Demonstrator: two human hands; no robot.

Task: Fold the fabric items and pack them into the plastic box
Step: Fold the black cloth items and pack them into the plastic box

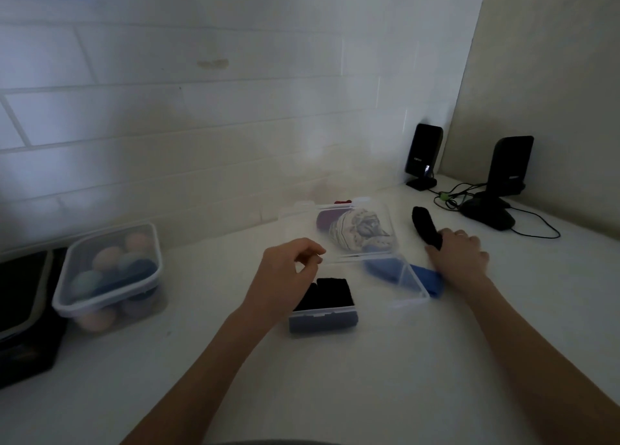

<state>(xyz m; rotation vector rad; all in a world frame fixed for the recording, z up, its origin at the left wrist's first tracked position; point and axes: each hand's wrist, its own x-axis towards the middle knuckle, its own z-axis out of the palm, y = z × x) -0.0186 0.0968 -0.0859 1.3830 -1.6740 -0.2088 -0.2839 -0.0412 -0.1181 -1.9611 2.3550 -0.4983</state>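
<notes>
Right hand (459,256) grips the black sock (424,225); left hand (285,273) curls near the lid (407,282), grip unclear. Unfolded, the sock may overfill the plastic box (322,320)

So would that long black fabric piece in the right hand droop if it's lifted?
Probably floppy: the long black fabric piece lies in a loose curve. Likely light, as the right hand grips just its near end. Its matte, cloth-like surface seems unlikely to slip.

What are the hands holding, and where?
The right hand grips the black sock by its near end. The left hand curls at the clear lid's edge; whether it pinches it cannot be told.
</notes>
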